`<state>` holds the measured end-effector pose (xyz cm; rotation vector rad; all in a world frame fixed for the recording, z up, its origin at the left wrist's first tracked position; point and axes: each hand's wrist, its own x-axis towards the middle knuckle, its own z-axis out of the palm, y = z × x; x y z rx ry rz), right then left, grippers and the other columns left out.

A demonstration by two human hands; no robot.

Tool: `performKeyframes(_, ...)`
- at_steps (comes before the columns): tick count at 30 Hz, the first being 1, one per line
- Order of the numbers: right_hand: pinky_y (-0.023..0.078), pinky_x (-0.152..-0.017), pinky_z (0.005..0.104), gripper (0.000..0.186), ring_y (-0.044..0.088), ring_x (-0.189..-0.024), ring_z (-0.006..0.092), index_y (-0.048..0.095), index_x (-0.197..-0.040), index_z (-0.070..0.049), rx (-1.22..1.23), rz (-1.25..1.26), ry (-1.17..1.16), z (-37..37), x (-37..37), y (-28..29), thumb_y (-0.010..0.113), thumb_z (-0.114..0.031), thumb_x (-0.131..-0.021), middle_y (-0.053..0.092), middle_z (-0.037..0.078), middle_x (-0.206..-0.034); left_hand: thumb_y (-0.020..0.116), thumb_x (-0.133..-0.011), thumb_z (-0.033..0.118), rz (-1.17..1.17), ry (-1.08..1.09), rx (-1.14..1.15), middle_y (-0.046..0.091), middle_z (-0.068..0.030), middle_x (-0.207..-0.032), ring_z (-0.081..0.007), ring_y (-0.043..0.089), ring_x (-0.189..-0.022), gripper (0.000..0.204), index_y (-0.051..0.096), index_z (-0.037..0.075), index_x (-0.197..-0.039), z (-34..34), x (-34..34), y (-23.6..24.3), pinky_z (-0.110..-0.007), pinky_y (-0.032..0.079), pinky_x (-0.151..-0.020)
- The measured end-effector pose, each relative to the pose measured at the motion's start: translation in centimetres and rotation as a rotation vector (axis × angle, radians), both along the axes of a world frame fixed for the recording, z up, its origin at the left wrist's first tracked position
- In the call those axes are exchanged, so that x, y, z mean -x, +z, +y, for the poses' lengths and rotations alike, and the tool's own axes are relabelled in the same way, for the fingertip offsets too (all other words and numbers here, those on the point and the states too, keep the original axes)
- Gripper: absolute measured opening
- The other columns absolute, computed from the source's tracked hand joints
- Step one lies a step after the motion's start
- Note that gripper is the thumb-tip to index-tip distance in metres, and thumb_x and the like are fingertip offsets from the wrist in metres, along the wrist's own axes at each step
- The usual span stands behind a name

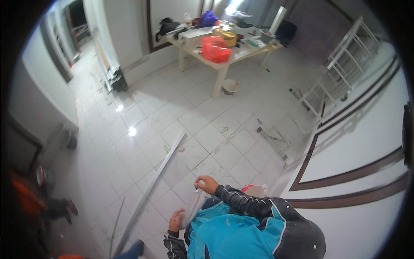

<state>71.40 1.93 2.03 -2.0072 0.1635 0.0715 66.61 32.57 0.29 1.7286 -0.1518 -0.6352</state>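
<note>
A pale, crumpled sheet-like piece (194, 208); elongated, slanting between the left hand (176, 221) and right hand (208, 184).

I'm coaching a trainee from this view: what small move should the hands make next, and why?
Probably ease the left hand slightly away from the right hand to straighten the whitish limp material: it looks creased between them, with the right hand at its upper end and the left at its lower side.

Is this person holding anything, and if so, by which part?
Yes: a pale bag-like thing. The right hand holds its upper end; the left hand is at its lower left edge, but whether it grips there cannot be told.
</note>
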Motion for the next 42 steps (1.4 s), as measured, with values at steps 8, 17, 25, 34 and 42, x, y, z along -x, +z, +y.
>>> performKeyframes(8, 0.049, -0.073, 0.0323, 0.02, 0.061, -0.075, 0.0166, 0.068, -0.093, -0.004, -0.083, -0.047, -0.532, -11.5, -2.8, -0.1, 0.069, -0.024, -0.09, 0.067, 0.007, -0.079, 0.066, -0.095, 0.027, -0.337, -0.38, 0.119, 0.068, -0.0057, -0.093, -0.0154, 0.062, -0.083, 0.031, 0.069, 0.004, -0.115, -15.4, -15.1, 4.3, -0.03, 0.049, -0.075)
performKeyframes(17, 0.055, -0.062, 0.0338, 0.036, 0.066, -0.073, 0.0209, 0.066, -0.111, -0.006, -0.339, 0.312, 0.011, -27.2, -8.9, 2.9, 0.064, -0.035, -0.089, 0.069, 0.013, -0.097, 0.073, -0.087, 0.037, 0.245, -0.157, 0.117, 0.059, -0.0092, -0.094, -0.0219, 0.062, -0.08, 0.051, 0.052, 0.0, -0.115, -40.4, -27.9, 7.9, -0.033, 0.053, -0.075)
performKeyframes(25, 0.055, -0.06, 0.0299, 0.031, 0.066, -0.074, 0.0154, 0.066, -0.111, -0.005, -0.463, 0.278, -0.423, -43.0, -15.6, 1.3, 0.066, -0.028, -0.09, 0.068, 0.007, -0.085, 0.076, -0.071, 0.063, 0.034, -1.19, -0.648, 0.067, -0.0239, -0.115, -0.0377, 0.065, -0.108, 0.08, 0.061, 0.003, -0.121, -52.2, -36.0, 3.3, -0.041, 0.051, -0.091)
performKeyframes(34, 0.055, -0.053, 0.0265, 0.025, 0.068, -0.073, 0.0125, 0.065, -0.11, -0.002, -0.416, 0.25, -0.769, -65.5, -30.2, -2.5, 0.066, -0.017, -0.09, 0.069, 0.006, -0.088, 0.068, -0.082, 0.053, 0.031, -0.274, -0.682, 0.07, -0.0212, -0.101, -0.0344, 0.067, -0.097, 0.061, 0.066, 0.0, -0.112, -65.7, -53.7, -5.4, -0.04, 0.052, -0.086)
performKeyframes(42, 0.05, -0.047, 0.0268, 0.02, 0.065, -0.062, 0.0119, 0.069, -0.101, 0.0, -0.03, 0.04, -0.713, -86.0, -54.0, 0.8, 0.068, -0.016, -0.089, 0.068, 0.005, -0.077, 0.028, -0.084, 0.087, 0.412, -0.168, -0.832, 0.066, -0.0305, -0.114, -0.0359, 0.065, -0.112, 0.107, 0.065, -0.006, -0.12, -69.3, -63.1, -12.3, -0.04, 0.049, -0.094)
